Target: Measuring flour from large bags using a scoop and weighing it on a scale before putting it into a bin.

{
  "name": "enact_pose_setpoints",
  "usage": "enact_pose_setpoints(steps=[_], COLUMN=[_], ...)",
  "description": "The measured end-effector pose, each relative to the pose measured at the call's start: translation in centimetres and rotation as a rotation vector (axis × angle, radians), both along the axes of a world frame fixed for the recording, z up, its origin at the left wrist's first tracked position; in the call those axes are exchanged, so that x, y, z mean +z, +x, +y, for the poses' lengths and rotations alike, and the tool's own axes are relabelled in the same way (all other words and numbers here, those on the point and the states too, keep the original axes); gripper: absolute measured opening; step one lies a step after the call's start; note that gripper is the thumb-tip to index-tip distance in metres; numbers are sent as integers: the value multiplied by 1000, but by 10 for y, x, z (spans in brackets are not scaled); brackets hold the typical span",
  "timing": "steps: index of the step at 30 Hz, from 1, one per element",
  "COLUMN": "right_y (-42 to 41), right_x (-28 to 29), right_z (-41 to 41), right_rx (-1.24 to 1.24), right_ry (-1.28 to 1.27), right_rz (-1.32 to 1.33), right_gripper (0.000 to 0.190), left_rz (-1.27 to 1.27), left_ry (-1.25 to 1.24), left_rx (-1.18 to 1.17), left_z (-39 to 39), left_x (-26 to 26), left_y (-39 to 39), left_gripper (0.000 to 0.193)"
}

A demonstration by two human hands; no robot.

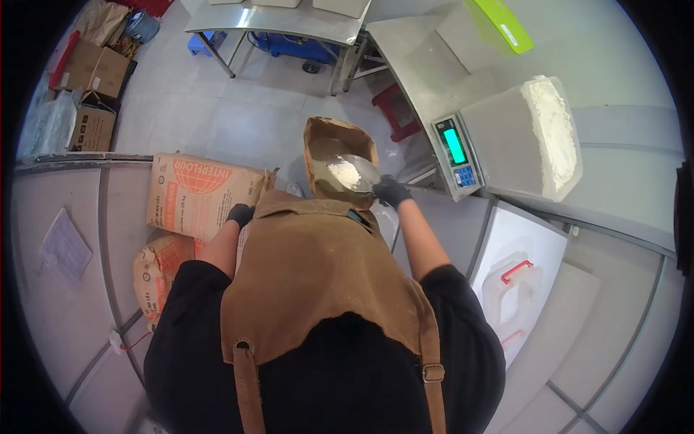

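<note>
My right hand (391,191), in a black glove, grips a scoop (370,174) carrying a heap of white flour (346,173). The scoop is over the mouth of an upright, open brown paper sack (310,163). On my other side, my gloved left hand (240,215) is at the edge of a closed flour sack (203,190) printed in orange; its fingers are largely hidden, so its grip is unclear. To the right, a tall translucent tub (509,144) heaped with flour stands at a digital scale (458,157) with a lit green display.
A steel table (423,65) runs along the right, with a red stool (396,111) under it. Another steel table (276,21) stands ahead. Another sack (154,271) lies at left, cardboard boxes (95,70) beyond. At lower right is a clear container (512,293) with a red handle.
</note>
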State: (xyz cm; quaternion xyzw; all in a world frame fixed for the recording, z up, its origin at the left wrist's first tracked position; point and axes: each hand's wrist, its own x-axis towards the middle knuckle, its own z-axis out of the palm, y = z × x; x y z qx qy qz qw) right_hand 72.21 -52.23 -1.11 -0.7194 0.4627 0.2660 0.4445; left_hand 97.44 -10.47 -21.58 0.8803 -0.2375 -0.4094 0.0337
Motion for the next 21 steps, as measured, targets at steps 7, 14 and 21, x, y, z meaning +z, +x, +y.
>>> enact_pose_setpoints(steps=[7, 14, 21], right_y=[32, 59, 26], right_x=[-184, -200, -231], right_z=[10, 33, 45], right_rx=[320, 467, 327], right_ry=[-45, -109, -383], right_rz=[-85, 214, 79], right_gripper=[57, 57, 28], left_rz=[142, 131, -110], left_ry=[77, 54, -282], left_rx=[-47, -146, -462], left_z=[6, 22, -94], left_x=[0, -18, 30], left_y=[31, 49, 76], left_gripper=[53, 50, 31])
